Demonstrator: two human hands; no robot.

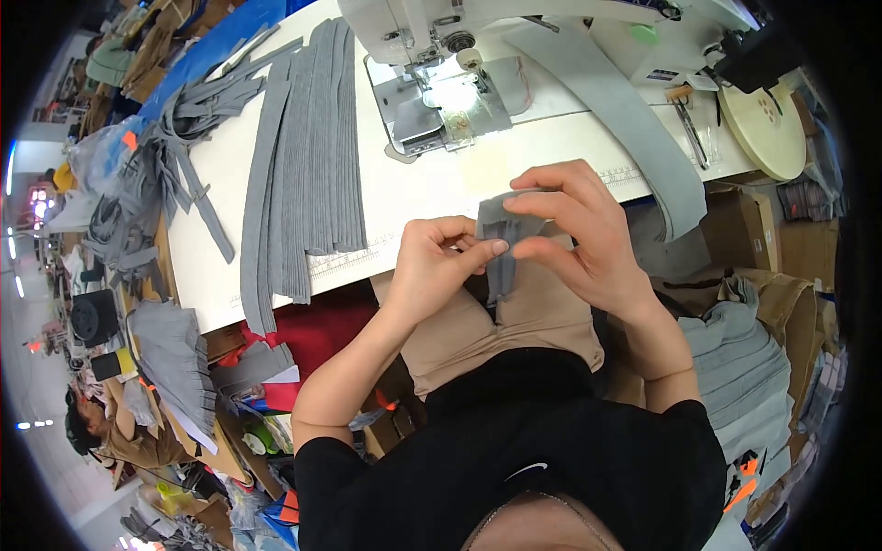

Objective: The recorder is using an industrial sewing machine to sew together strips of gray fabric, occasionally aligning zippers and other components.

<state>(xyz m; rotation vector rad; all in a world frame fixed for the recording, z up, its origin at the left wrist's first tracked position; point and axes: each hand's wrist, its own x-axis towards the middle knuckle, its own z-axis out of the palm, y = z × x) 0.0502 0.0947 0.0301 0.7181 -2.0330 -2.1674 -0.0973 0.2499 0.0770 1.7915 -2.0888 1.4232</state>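
A small grey fabric strip [497,217], folded over at its upper end, is held up in front of my lap at the table's near edge. My left hand [430,264] is closed in a pinch on its left side, thumb laid over the cloth. Curved round the strip's right side, my right hand [593,241] has its thumb and fingers apart, fingertips close to or touching the upper fold. The strip's narrow tail [500,280] hangs down over my beige trousers. Beyond my hands stands a sewing machine [450,41], its lamp lit over the metal needle plate [418,119].
Long grey strips [317,156] lie stacked on the white table [207,285], left of the machine. Tangled grey straps [197,110] sit farther left. A wide grey band [625,119] drapes over the right edge, near tweezers [689,129] and a round cream disc [763,129]. Another person [138,432] is at far left.
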